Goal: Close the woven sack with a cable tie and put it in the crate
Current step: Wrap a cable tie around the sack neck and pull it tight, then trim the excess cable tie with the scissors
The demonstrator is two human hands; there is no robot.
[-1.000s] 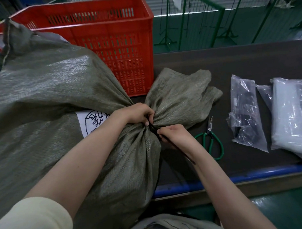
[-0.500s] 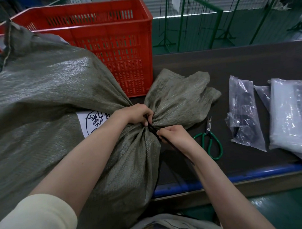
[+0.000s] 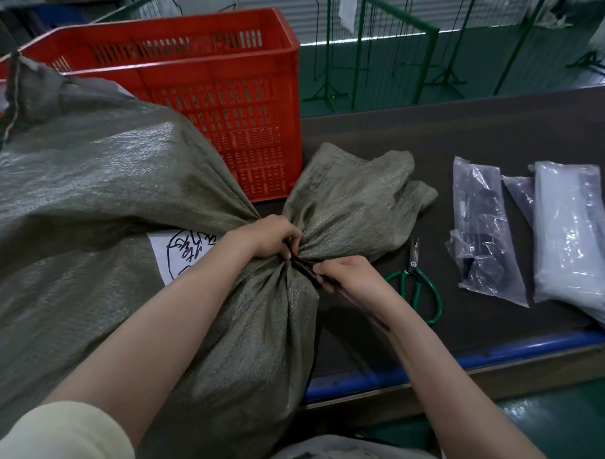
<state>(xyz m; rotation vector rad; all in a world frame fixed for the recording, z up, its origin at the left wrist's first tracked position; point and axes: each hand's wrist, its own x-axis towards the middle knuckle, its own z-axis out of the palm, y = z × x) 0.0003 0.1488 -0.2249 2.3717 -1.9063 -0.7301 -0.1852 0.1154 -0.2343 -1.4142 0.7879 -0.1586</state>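
A large grey-green woven sack [image 3: 98, 209] lies on the dark table, its mouth gathered into a neck with the loose end fanned out to the right. My left hand [image 3: 272, 235] pinches the neck from the left. My right hand [image 3: 347, 274] grips the black cable tie [image 3: 362, 308] wrapped around the neck, and the tie's tail runs under my wrist toward me. A white label with black writing sits on the sack beside my left forearm. The red plastic crate [image 3: 228, 105] stands behind the sack.
Green-handled scissors [image 3: 421, 287] lie just right of my right hand. Two clear plastic bags [image 3: 483, 233] [image 3: 576, 240] lie farther right. The table's near edge has a blue rim [image 3: 470, 359]. Green metal racks stand on the floor beyond the table.
Both hands stay at the sack's neck; my right hand has shifted slightly along the tie. The view has barely moved.
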